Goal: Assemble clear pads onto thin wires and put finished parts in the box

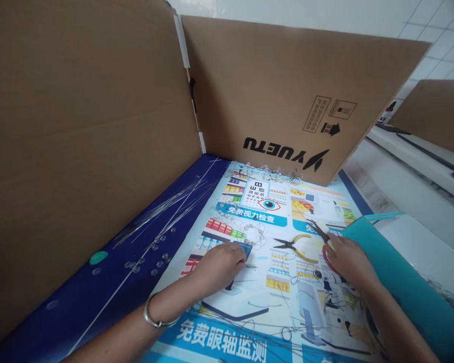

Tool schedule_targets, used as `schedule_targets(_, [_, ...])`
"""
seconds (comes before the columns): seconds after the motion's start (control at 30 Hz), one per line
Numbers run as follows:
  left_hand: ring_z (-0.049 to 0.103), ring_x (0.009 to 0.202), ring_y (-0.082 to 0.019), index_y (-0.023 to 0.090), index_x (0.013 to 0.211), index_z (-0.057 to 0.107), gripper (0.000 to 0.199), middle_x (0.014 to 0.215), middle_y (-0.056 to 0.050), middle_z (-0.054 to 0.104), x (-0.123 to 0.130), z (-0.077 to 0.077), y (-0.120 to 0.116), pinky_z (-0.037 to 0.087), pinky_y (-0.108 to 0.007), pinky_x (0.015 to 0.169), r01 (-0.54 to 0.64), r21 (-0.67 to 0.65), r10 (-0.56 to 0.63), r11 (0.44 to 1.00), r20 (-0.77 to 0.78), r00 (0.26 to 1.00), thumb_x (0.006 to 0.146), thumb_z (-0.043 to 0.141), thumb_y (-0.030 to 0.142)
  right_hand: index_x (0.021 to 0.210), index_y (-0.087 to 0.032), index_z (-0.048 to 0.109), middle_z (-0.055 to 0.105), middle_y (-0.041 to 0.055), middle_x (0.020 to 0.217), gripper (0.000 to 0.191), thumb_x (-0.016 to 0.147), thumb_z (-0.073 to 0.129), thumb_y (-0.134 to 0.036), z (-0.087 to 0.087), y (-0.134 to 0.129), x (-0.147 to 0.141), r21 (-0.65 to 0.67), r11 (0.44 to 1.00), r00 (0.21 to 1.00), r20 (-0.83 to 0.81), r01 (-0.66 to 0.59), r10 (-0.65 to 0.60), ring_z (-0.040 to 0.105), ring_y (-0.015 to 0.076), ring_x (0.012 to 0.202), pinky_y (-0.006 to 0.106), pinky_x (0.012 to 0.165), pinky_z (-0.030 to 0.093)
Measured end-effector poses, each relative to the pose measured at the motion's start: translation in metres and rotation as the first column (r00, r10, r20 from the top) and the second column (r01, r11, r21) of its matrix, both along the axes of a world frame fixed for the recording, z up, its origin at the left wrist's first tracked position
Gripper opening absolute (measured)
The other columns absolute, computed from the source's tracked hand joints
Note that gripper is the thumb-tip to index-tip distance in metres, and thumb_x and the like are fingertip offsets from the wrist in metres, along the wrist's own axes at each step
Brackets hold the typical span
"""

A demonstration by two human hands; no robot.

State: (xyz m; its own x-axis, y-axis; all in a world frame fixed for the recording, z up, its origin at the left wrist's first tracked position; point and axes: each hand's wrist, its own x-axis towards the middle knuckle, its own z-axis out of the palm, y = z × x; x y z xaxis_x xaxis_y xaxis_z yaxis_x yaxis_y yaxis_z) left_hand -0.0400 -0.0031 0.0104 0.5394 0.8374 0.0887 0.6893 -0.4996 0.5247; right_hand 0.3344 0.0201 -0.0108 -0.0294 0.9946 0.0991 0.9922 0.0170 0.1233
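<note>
My left hand (223, 264) is closed low over the printed sheet, its fingertips turned away from view. Thin wire ends (251, 266) show right beside its fingers; whether they are gripped is hidden. On the right, my right hand (348, 257) has its fingers around the red handles of a pair of scissors (321, 233), whose blades point away to the left. Between the hands lie pliers with yellow handles (297, 247), jaws toward the left. Just beyond my left hand rests a ring of clear beads on wire (253, 234).
Cardboard panels (287, 91) stand at the left and back. Straight wires (166, 206) and loose clear beads (161, 252) lie on the blue strip, near a green disc (99, 257). More beaded pieces (272, 174) line the back. A teal folder (397, 282) lies at right; loose wires (265, 327) in front.
</note>
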Motion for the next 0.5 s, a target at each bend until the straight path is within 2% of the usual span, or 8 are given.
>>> schedule_targets(0.07, [0.053, 0.073, -0.018, 0.019, 0.071, 0.058, 0.019, 0.074, -0.002, 0.058, -0.001, 0.001, 0.002, 0.038, -0.027, 0.066, -0.044, -0.081, 0.057, 0.996, 0.155, 0.986, 0.084, 0.044, 0.021, 0.12, -0.011, 0.051, 0.063, 0.0187, 0.098, 0.044, 0.079, 0.046, -0.026, 0.007, -0.003, -0.004, -0.005, 1.0, 0.999, 0.032, 0.028, -0.028, 0.058, 0.0327, 0.09, 0.042, 0.076, 0.041])
schedule_targets(0.13, [0.052, 0.073, -0.016, 0.019, 0.073, 0.057, 0.023, 0.074, -0.002, 0.057, -0.002, 0.002, 0.003, 0.039, -0.026, 0.067, -0.123, -0.195, 0.19, 0.973, 0.379, 0.906, 0.087, 0.041, 0.028, 0.119, -0.011, 0.053, 0.063, 0.0189, 0.097, 0.044, 0.078, 0.047, -0.027, 0.016, -0.007, -0.01, 0.016, 0.999, 0.999, 0.018, 0.048, -0.048, 0.057, 0.0341, 0.089, 0.044, 0.076, 0.042])
schedule_targets(0.2, [0.051, 0.074, -0.016, 0.018, 0.076, 0.056, 0.027, 0.075, -0.002, 0.057, -0.002, 0.002, 0.004, 0.04, -0.026, 0.069, -0.193, -0.33, 0.362, 0.924, 0.594, 0.719, 0.088, 0.04, 0.036, 0.116, -0.012, 0.055, 0.062, 0.0178, 0.103, 0.042, 0.078, 0.047, -0.028, 0.026, -0.014, -0.023, 0.098, 0.994, 0.991, -0.126, 0.05, -0.038, 0.055, 0.0343, 0.097, 0.046, 0.083, 0.04])
schedule_targets(0.27, [0.051, 0.075, -0.015, 0.017, 0.078, 0.056, 0.029, 0.077, -0.002, 0.057, 0.0, 0.0, 0.003, 0.04, -0.026, 0.071, -0.215, -0.452, 0.497, 0.866, 0.731, 0.468, 0.087, 0.042, 0.041, 0.112, -0.017, 0.057, 0.059, 0.0134, 0.113, 0.036, 0.08, 0.046, -0.03, 0.035, -0.024, -0.048, 0.2, 0.977, 0.9, -0.436, 0.073, 0.022, 0.051, 0.0309, 0.106, 0.044, 0.091, 0.037])
schedule_targets(0.3, [0.051, 0.075, -0.015, 0.017, 0.078, 0.056, 0.029, 0.077, -0.002, 0.057, 0.002, -0.001, 0.002, 0.04, -0.027, 0.073, -0.205, -0.496, 0.536, 0.844, 0.766, 0.355, 0.086, 0.044, 0.042, 0.111, -0.02, 0.058, 0.058, 0.0105, 0.115, 0.034, 0.081, 0.046, -0.032, 0.039, -0.03, -0.065, 0.213, 0.969, 0.78, -0.625, 0.126, 0.035, 0.052, 0.0285, 0.106, 0.042, 0.09, 0.039])
schedule_targets(0.37, [0.052, 0.074, -0.014, 0.017, 0.078, 0.057, 0.029, 0.077, -0.002, 0.058, 0.006, -0.005, 0.0, 0.04, -0.027, 0.074, -0.176, -0.55, 0.577, 0.816, 0.791, 0.202, 0.085, 0.046, 0.043, 0.107, -0.023, 0.059, 0.062, 0.0058, 0.109, 0.031, 0.081, 0.051, -0.038, 0.041, -0.044, -0.104, 0.075, 0.971, 0.387, -0.922, 0.226, -0.018, 0.056, 0.0259, 0.101, 0.041, 0.088, 0.043])
schedule_targets(0.43, [0.052, 0.074, -0.014, 0.016, 0.078, 0.058, 0.03, 0.076, -0.002, 0.058, 0.009, -0.009, -0.004, 0.04, -0.028, 0.074, -0.153, -0.574, 0.593, 0.804, 0.789, 0.158, 0.085, 0.047, 0.043, 0.104, -0.022, 0.06, 0.064, 0.0052, 0.102, 0.031, 0.079, 0.055, -0.041, 0.039, -0.057, -0.143, -0.098, 0.977, -0.044, -0.995, 0.191, -0.092, 0.058, 0.0257, 0.098, 0.042, 0.088, 0.044])
schedule_targets(0.5, [0.052, 0.075, -0.014, 0.016, 0.077, 0.059, 0.03, 0.077, -0.002, 0.058, 0.01, -0.012, -0.008, 0.041, -0.029, 0.075, -0.137, -0.582, 0.598, 0.801, 0.788, 0.149, 0.086, 0.046, 0.041, 0.098, -0.022, 0.062, 0.065, 0.0039, 0.097, 0.029, 0.075, 0.062, -0.038, 0.034, -0.066, -0.176, -0.177, 0.974, -0.302, -0.945, 0.141, -0.128, 0.058, 0.0239, 0.096, 0.041, 0.091, 0.043])
